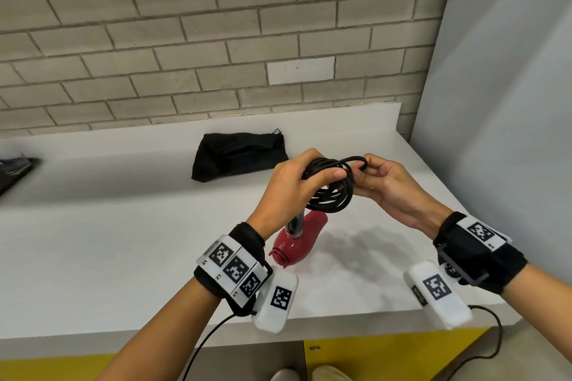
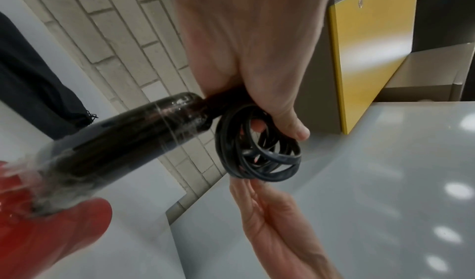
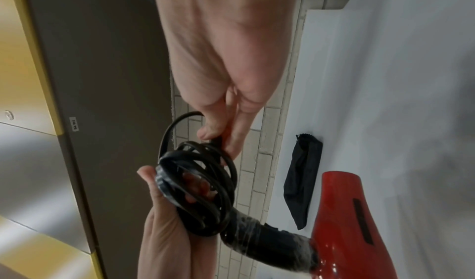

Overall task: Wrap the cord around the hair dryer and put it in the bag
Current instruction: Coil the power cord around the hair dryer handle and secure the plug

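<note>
A red hair dryer [image 1: 301,244] with a black handle hangs nozzle-down just above the white counter [image 1: 123,241]. My left hand [image 1: 309,179] grips the top of the handle together with several coils of the black cord [image 1: 334,195]. My right hand [image 1: 371,170] pinches a strand of the cord at the coil's upper right. The left wrist view shows the thumb [image 2: 295,129] lying over the coil [image 2: 257,157] beside the handle [image 2: 123,141]. In the right wrist view, the fingers [image 3: 216,133] pinch the cord [image 3: 197,181]. The black drawstring bag [image 1: 238,155] lies flat behind the hands.
A brick wall [image 1: 185,40] backs the counter and a grey panel [image 1: 495,102] closes its right side. A dark object [image 1: 15,167] lies at the far left. Yellow cabinet fronts [image 1: 371,356] sit below the counter's front edge.
</note>
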`<state>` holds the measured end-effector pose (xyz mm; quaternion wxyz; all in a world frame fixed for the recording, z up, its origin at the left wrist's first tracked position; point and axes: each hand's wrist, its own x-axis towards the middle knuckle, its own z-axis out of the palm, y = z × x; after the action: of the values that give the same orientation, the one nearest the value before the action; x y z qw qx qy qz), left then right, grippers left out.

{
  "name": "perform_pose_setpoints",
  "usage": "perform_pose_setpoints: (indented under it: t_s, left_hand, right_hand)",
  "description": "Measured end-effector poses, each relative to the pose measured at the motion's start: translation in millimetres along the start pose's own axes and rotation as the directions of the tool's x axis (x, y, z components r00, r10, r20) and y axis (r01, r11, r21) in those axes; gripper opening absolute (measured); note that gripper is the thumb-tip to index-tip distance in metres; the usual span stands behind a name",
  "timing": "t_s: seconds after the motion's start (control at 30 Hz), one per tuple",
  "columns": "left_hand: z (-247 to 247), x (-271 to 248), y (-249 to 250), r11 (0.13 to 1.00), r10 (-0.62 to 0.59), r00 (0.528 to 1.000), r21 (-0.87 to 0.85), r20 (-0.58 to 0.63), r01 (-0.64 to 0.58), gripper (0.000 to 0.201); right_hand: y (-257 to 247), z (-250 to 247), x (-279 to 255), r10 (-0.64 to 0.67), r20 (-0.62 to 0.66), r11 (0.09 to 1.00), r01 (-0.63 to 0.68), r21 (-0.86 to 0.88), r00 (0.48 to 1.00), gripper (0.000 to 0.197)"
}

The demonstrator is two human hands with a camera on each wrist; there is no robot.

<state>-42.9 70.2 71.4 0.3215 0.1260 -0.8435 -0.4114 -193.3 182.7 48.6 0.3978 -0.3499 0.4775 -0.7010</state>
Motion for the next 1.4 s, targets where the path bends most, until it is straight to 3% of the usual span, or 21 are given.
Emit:
perform_pose_setpoints:
  t_s: [0.13, 0.27, 0.43, 0.67, 0.8, 0.9, 0.97, 1.03, 1.1, 1.2, 1.3, 1.4]
  left_hand:
    - [-4, 8, -7, 0.998, 0.024, 0.998, 0.06, 0.066, -0.028, 0.016]
    - [-3, 10, -14, 1.0, -0.009, 0.996, 0.019, 0.088, 0.008, 0.025]
    - [2, 11, -9, 0.993, -0.112, 0.988, -0.035, 0.105, 0.116, 0.033]
    - [13, 14, -1, 0.987, -0.067, 0.993, -0.139, 0.094, 0.08, 0.027]
    - [16, 12, -2, 0.972, -0.008, 0.997, -0.234, 0.079, 0.027, 0.016]
    - [19, 8, -5, 0.984, 0.029, 0.999, -0.177, 0.043, -0.021, 0.016]
    - [24, 7, -8, 0.994, 0.089, 0.996, -0.064, 0.017, -0.088, 0.025]
    - [31, 7, -11, 0.993, 0.116, 0.993, 0.027, -0.002, -0.116, 0.03]
    - [39, 6, -15, 0.995, 0.093, 0.996, 0.041, -0.012, -0.093, 0.033]
    - [48, 6, -20, 0.997, 0.067, 0.998, 0.036, 0.01, -0.067, 0.035]
    - [47, 10, -24, 0.997, 0.066, 0.997, 0.034, -0.027, -0.065, 0.034]
    - [44, 12, -28, 0.999, 0.048, 0.998, 0.019, -0.051, -0.047, 0.037]
  right_hand:
    - [4, -1, 5, 0.0, 0.018, 0.999, -0.001, 0.053, 1.0, 0.046]
    - [13, -7, 11, 0.036, 0.009, 0.99, -0.037, 0.133, 0.999, 0.033]
    - [18, -11, 14, 0.076, 0.03, 0.988, -0.08, 0.132, 0.997, 0.071]
    - [16, -6, 4, 0.078, 0.133, 0.995, -0.086, 0.058, 0.988, 0.038]
    - [14, -2, -2, 0.065, 0.178, 0.994, -0.08, 0.074, 0.982, 0.036]
    - [9, -4, -7, 0.113, 0.234, 0.99, -0.13, 0.056, 0.966, 0.032]
    - [6, -9, -8, 0.15, 0.207, 0.974, -0.18, 0.139, 0.967, 0.032]
    - [2, -11, -10, 0.204, 0.143, 0.953, -0.23, 0.198, 0.969, 0.052]
    - [-1, -8, -13, 0.212, 0.095, 0.977, -0.214, 0.017, 0.973, 0.069]
    - [1, 7, -20, 0.169, 0.053, 0.927, -0.141, -0.347, 0.984, 0.059]
    - [2, 13, -19, 0.136, 0.011, 0.872, -0.114, -0.476, 0.991, 0.062]
    - [-2, 16, -18, 0.144, 0.051, 0.844, -0.096, -0.528, 0.988, 0.061]
